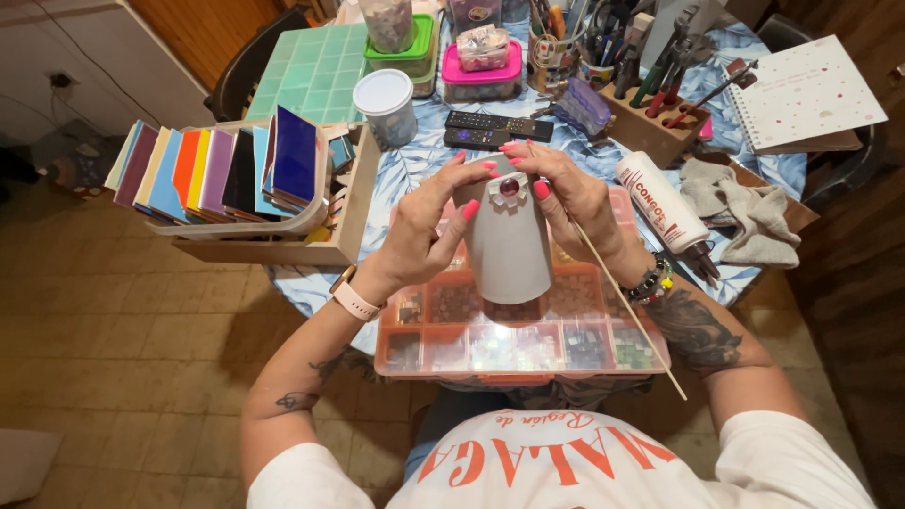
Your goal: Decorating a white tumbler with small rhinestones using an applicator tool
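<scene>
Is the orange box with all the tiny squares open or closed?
Open. The orange box has no lid over it, and its little compartments of small tiles show plainly under the grey vase that the left hand and right hand hold.

Head view, steeply down, close

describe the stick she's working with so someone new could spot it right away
Start at the clear compartmented box of small mosaic pieces in front of the person. The right hand, above it on the grey cylinder, holds a thin wooden stick. It is the only long, pale, bare rod, slanting down past the box's right corner.
</scene>
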